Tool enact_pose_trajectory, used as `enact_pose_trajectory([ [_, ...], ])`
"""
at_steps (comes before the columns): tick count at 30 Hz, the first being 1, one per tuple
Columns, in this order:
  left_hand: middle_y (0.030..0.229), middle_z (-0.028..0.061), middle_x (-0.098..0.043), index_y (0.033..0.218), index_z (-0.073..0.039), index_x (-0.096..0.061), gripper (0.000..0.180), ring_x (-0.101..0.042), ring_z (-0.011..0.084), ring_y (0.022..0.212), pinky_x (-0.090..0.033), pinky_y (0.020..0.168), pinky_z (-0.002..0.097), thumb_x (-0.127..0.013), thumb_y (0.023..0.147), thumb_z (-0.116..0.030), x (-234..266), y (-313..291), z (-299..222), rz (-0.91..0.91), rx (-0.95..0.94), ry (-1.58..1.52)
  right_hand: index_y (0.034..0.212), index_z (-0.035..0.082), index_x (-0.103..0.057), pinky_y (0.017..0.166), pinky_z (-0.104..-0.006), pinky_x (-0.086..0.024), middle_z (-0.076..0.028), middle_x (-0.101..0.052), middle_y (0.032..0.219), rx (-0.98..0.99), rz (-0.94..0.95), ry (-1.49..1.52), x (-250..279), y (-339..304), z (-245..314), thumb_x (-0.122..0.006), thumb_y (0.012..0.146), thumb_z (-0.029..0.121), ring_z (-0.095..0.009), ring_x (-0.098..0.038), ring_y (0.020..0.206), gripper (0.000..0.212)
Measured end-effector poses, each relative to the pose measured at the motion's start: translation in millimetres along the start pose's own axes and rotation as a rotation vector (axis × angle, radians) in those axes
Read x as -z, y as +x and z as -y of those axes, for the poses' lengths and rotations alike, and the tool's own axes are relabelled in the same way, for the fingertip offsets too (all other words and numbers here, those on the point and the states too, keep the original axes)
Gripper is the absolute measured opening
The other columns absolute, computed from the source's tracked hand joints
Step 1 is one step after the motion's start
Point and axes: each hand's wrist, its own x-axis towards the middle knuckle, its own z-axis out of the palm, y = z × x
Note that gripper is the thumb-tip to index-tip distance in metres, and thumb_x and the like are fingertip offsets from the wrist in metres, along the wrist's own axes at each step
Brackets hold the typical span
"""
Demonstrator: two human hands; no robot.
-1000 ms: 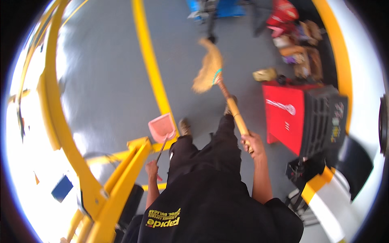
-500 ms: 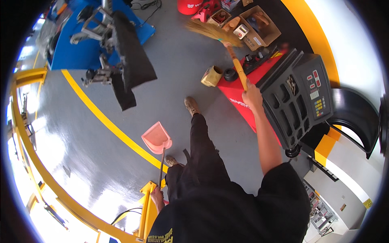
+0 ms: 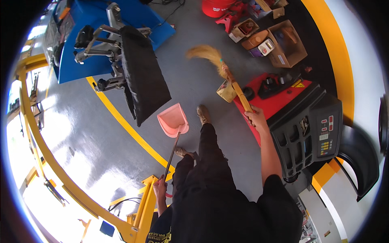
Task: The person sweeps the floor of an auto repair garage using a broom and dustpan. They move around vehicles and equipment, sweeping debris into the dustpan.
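My right hand [image 3: 257, 117] is closed round the bamboo-coloured handle of a soft straw broom [image 3: 206, 54]. The broom points away from me, its bristles fanned out and curving left over the grey floor. Low on the left, my left hand [image 3: 160, 187] grips the thin dark handle of a pink dustpan [image 3: 173, 119]. The pan's open side faces away from me, just left of my forward shoe [image 3: 203, 114]. Nothing that I can make out lies in the pan. Whether the bristles touch the floor, I cannot tell.
A red and black machine with a tool tray [image 3: 298, 137] stands close on my right. Beyond it are cardboard boxes [image 3: 288, 44] and a red bucket [image 3: 219, 7]. Far left is a blue machine with a black padded panel [image 3: 144, 73]. Yellow rails [image 3: 52, 174] curve along the left.
The broom's bristles have swung leftward, away from the boxes, and look more bunched. My view has shifted, so most things sit lower and further right. Both hands keep their holds.
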Motion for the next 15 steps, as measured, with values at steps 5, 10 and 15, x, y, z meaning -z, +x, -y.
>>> enact_pose_trajectory([
  [5,0.064,-0.0006,-0.057,0.134,0.001,-0.070,0.050,-0.052,0.0083,0.055,-0.039,0.051,0.0264,-0.060,0.093,-0.025,-1.6,-4.6,3.1,-0.061,-0.012,-0.053,0.138,0.006,-0.063,0.045,-0.0359,-0.048,-0.007,-0.064,0.067,0.260,-0.068,-0.284,-17.1,19.9,84.7,-0.070,0.091,0.011,-0.021,-0.062,0.050,0.048],
  [10,0.064,0.0002,-0.059,0.134,0.001,-0.070,0.050,-0.053,0.0096,0.055,-0.042,0.053,0.0283,-0.061,0.092,-0.026,-11.4,-9.6,17.2,-0.091,0.039,-0.071,0.114,-0.005,-0.063,0.085,-0.0577,-0.055,-0.027,-0.072,0.092,0.659,-0.362,-0.839,-102.5,165.1,90.6,-0.064,0.084,0.011,-0.053,-0.068,0.093,0.034],
  [15,0.065,0.0020,-0.061,0.129,-0.001,-0.074,0.047,-0.057,0.0107,0.058,-0.045,0.056,0.0298,-0.062,0.091,-0.027,-2.5,-6.4,20.8,-0.158,0.014,-0.079,0.117,-0.004,-0.062,0.088,-0.0529,-0.057,-0.029,-0.072,0.104,0.304,-0.030,-0.745,-239.8,187.7,-12.7,-0.068,0.084,0.014,-0.048,-0.070,0.102,0.038],
])
